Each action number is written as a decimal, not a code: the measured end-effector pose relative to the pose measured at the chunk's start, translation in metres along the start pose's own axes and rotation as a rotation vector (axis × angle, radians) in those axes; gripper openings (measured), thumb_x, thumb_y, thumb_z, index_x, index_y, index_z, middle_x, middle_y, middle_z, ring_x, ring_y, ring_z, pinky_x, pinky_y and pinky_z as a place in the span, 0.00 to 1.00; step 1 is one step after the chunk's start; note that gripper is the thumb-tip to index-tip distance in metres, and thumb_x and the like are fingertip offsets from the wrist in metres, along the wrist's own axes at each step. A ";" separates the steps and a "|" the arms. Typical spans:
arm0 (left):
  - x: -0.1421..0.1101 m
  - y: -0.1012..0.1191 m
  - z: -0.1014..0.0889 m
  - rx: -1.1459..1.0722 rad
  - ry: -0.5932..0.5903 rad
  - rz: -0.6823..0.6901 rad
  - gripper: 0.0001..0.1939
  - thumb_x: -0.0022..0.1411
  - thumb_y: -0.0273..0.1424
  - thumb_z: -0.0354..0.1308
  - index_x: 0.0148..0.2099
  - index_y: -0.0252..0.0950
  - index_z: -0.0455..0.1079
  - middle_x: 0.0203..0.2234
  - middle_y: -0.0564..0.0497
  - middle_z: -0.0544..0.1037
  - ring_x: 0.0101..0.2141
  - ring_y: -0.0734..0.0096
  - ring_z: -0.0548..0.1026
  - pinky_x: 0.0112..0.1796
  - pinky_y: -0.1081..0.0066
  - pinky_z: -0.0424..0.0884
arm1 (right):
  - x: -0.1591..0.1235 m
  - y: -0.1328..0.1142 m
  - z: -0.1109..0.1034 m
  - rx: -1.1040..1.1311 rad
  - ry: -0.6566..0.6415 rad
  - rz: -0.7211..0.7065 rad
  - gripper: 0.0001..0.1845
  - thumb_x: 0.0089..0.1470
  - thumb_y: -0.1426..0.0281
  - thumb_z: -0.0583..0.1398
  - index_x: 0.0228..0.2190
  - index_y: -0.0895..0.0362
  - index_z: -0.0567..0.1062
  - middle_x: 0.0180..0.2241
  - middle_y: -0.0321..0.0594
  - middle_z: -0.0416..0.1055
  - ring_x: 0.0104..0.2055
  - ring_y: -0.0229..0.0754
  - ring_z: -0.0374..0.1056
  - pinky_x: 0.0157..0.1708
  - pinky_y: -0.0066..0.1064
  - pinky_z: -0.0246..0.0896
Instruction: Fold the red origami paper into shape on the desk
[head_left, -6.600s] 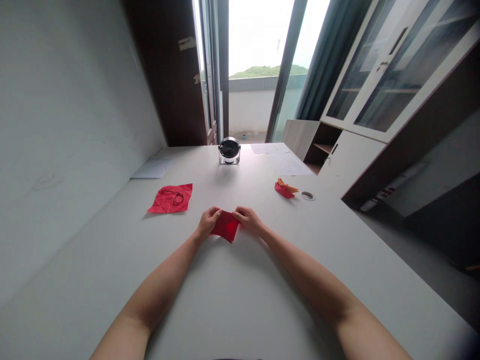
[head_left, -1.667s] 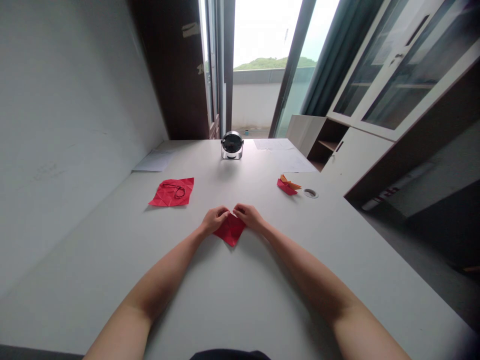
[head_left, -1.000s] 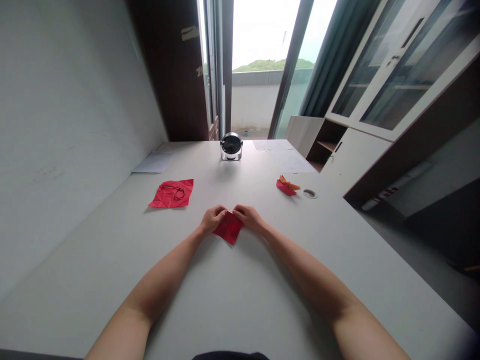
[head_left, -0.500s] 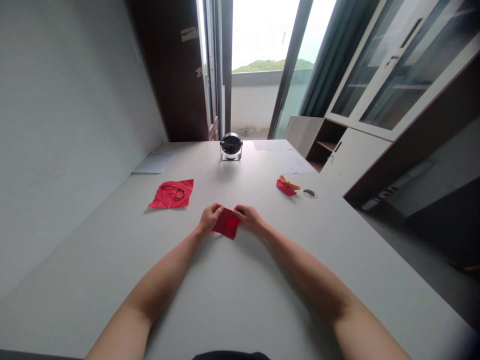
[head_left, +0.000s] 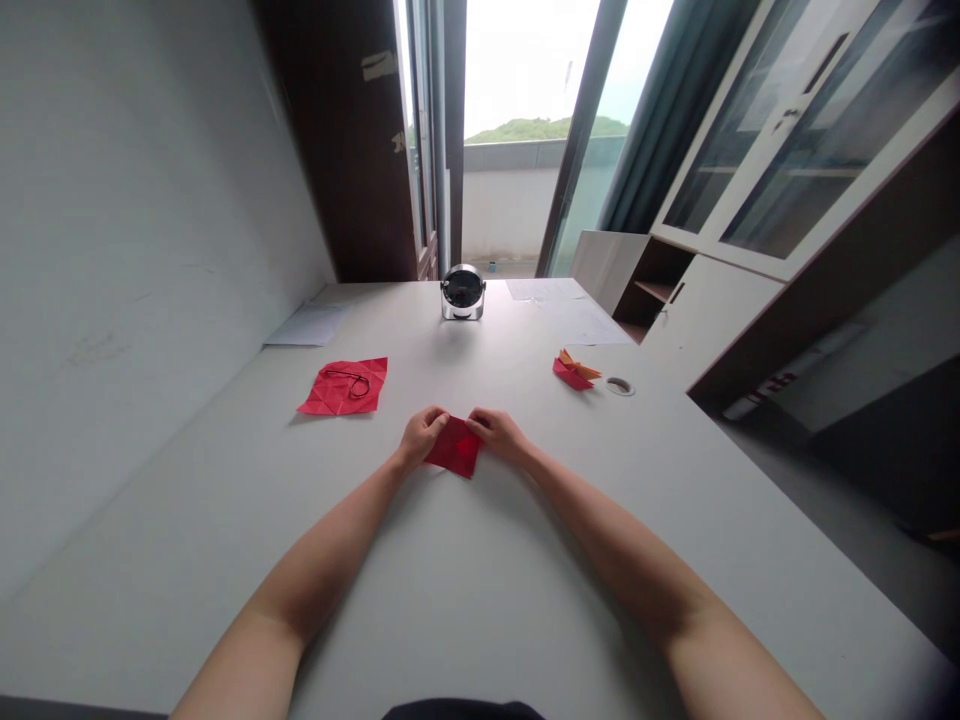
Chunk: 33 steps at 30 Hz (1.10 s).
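A small folded red paper (head_left: pixel 454 452) lies on the white table (head_left: pixel 480 590) in front of me. My left hand (head_left: pixel 420 437) pinches its left edge with curled fingers. My right hand (head_left: pixel 498 435) pinches its right edge the same way. The two hands are close together, with the paper's upper part between their fingertips. Its lower corner points toward me.
A creased red paper sheet (head_left: pixel 344 386) with a dark loop on it lies at the left. A small red and orange folded piece (head_left: pixel 573 372) sits at the right beside a round table hole (head_left: pixel 620 386). A small round fan (head_left: pixel 462 292) and white sheets (head_left: pixel 309 325) are farther back.
Over the last seconds both hands stayed on the red paper. The fingers drew together over its top and then parted slightly. The paper looks a little flatter and shorter now.
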<state>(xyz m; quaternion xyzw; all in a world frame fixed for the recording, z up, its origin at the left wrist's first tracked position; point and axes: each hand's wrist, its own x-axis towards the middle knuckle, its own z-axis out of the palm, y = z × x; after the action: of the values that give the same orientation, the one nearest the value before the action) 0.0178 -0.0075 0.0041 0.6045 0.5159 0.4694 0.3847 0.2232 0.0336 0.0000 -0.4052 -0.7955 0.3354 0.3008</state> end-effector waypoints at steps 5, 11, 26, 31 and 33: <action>-0.002 0.001 0.003 0.066 -0.022 0.036 0.15 0.62 0.41 0.52 0.34 0.34 0.72 0.26 0.52 0.75 0.29 0.72 0.70 0.32 0.74 0.66 | 0.000 0.001 0.000 -0.011 0.003 -0.006 0.17 0.57 0.58 0.55 0.29 0.57 0.75 0.24 0.33 0.69 0.25 0.35 0.56 0.28 0.27 0.51; -0.005 0.006 0.004 0.164 -0.055 0.079 0.14 0.62 0.39 0.53 0.34 0.35 0.73 0.27 0.52 0.75 0.30 0.71 0.71 0.33 0.74 0.67 | -0.001 -0.002 -0.001 -0.025 0.001 -0.009 0.16 0.57 0.59 0.55 0.28 0.57 0.74 0.23 0.33 0.67 0.25 0.35 0.55 0.27 0.27 0.49; -0.005 0.006 0.003 0.207 -0.062 0.068 0.14 0.61 0.39 0.53 0.35 0.35 0.75 0.27 0.52 0.76 0.30 0.71 0.71 0.33 0.74 0.67 | -0.001 -0.003 -0.001 -0.028 0.003 -0.011 0.15 0.57 0.60 0.55 0.29 0.57 0.75 0.23 0.33 0.68 0.25 0.35 0.55 0.27 0.27 0.49; -0.004 0.004 0.003 0.223 -0.081 0.086 0.13 0.62 0.38 0.53 0.36 0.36 0.75 0.27 0.53 0.76 0.30 0.71 0.71 0.33 0.74 0.67 | 0.000 -0.002 -0.001 -0.027 0.003 -0.026 0.15 0.57 0.60 0.55 0.29 0.57 0.75 0.23 0.33 0.68 0.25 0.35 0.54 0.27 0.27 0.48; -0.004 0.005 0.003 0.226 -0.090 0.088 0.13 0.62 0.38 0.53 0.36 0.36 0.75 0.27 0.53 0.76 0.30 0.71 0.71 0.32 0.75 0.66 | 0.000 -0.003 -0.001 -0.025 0.003 -0.029 0.15 0.57 0.60 0.55 0.29 0.57 0.75 0.23 0.33 0.68 0.25 0.35 0.54 0.27 0.27 0.48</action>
<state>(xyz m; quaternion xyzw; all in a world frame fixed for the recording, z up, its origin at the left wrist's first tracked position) 0.0219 -0.0125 0.0069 0.6865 0.5207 0.3972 0.3159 0.2228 0.0325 0.0026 -0.3980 -0.8048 0.3206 0.3019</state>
